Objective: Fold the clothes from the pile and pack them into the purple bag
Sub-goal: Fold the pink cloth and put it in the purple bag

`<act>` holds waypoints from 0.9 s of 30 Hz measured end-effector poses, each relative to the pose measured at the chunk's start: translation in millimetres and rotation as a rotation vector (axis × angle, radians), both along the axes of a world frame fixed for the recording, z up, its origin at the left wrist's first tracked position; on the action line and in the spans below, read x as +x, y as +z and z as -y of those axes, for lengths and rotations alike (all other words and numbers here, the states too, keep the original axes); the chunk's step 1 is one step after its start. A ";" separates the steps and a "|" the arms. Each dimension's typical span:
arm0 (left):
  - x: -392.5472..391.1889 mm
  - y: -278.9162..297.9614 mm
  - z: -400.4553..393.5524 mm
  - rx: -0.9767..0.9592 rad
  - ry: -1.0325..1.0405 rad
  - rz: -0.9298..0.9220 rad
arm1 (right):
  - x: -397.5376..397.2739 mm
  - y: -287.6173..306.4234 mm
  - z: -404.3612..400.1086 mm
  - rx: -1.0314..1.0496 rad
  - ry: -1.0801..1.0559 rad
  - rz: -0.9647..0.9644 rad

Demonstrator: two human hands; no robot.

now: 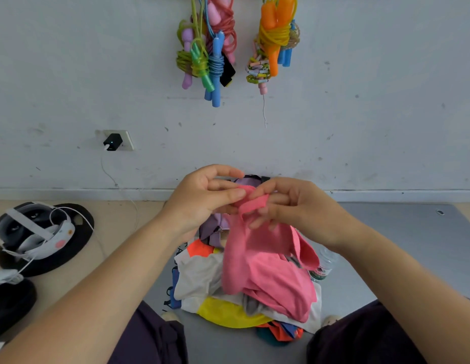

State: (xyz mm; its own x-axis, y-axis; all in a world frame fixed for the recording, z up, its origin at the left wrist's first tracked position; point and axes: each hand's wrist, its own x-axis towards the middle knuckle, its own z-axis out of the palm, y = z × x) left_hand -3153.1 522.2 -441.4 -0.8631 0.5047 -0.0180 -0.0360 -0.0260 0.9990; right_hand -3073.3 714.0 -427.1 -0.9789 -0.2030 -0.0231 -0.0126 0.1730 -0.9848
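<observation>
The pile of clothes (pixel 244 290) lay on the mat (pixel 386 245) between the person's knees; the bag (pixel 212 227) sat behind it, by the wall (pixel 71 74). A headset (pixel 34 232) lay left.

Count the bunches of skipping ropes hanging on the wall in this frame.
2. The left bunch hangs above the left hand; the right bunch, with orange handles, hangs above the right hand. Their tops are cut off by the frame edge, so more may hang above.
</observation>
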 end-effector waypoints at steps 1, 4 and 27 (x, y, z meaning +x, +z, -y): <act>2.0 0.1 -1.0 0.019 -0.020 0.023 | 0.3 0.4 0.4 0.035 -0.053 -0.027; 6.2 1.0 -3.4 0.045 -0.036 0.055 | 1.2 2.3 0.8 0.109 -0.155 -0.108; 18.3 10.3 -5.4 0.036 -0.122 0.019 | 4.2 6.8 4.0 0.229 -0.325 -0.340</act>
State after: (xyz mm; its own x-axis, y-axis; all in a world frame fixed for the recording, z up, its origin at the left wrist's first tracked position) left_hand -3134.7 527.6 -431.1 -0.7950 0.6065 -0.0139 -0.0602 -0.0561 0.9966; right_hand -3069.1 710.1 -420.3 -0.9505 0.0854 0.2986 -0.2348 0.4317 -0.8709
